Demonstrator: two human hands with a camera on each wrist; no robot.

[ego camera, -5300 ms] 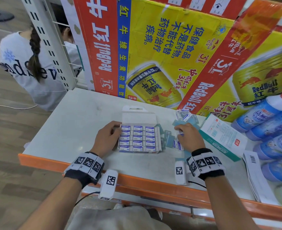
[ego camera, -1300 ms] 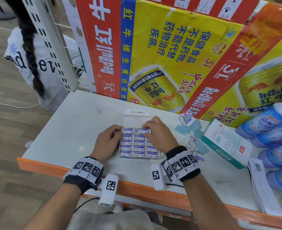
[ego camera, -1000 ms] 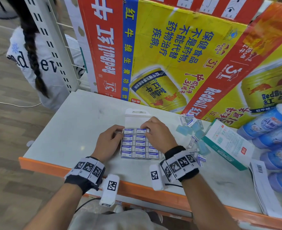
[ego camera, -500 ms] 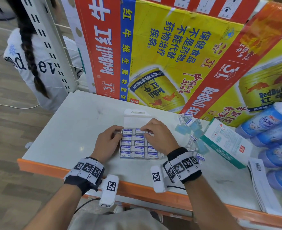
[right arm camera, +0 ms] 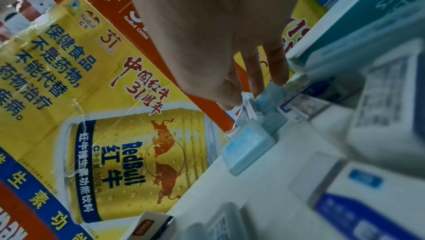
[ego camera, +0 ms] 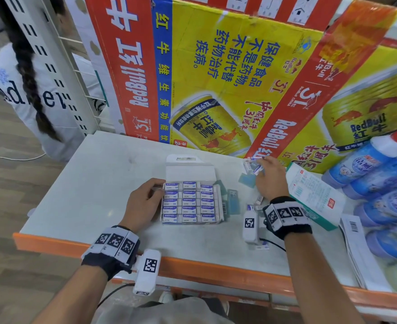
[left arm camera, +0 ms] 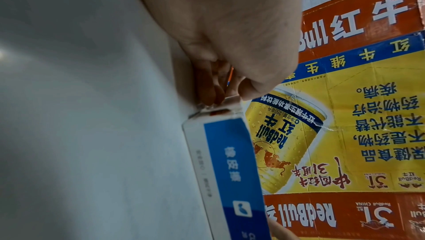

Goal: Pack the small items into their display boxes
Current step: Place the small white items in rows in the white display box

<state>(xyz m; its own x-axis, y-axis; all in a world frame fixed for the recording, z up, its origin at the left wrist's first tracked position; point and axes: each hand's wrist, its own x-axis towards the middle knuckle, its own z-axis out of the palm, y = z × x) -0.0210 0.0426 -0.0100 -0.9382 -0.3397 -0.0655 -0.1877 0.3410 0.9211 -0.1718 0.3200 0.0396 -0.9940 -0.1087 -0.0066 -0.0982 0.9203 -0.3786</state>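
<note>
Off at the far left, beyond the white shelf upright (ego camera: pixel 52 73), another person in a pale top with a long braid (ego camera: pixel 29 73) faces away. At the white desk (ego camera: pixel 94 183) with its orange front edge, the left hand (ego camera: pixel 143 202) rests against the left wall of the display box (ego camera: pixel 191 202), fingers curled at its upper corner, thumb and fingertips gripping the cardboard edge as the wrist view shows; so that grip is closed on the box. The box lies flat with its lid flap (ego camera: pixel 190 169) folded back toward the Red Bull cartons (ego camera: pixel 216 78), and rows of erasers (ego camera: pixel 189 208) in blue and white sleeves fill it in three columns. Just to the right of the box lie loose pale blue erasers (ego camera: pixel 233 199) and a few small wrapped ones, scattered over the desk. Farther right and toward the cartons, the right hand (ego camera: pixel 271 178) reaches over the little heap, its fingers stretched toward a wrapped eraser (ego camera: pixel 254 167); the fingertips touch the pile, yet I cannot tell whether they have closed on anything. Beside that hand a white and teal carton (ego camera: pixel 314 195) lies flat, then some printed sheets (ego camera: pixel 356 244), and at the far right blue bottles (ego camera: pixel 380 183) lie on their sides.
</note>
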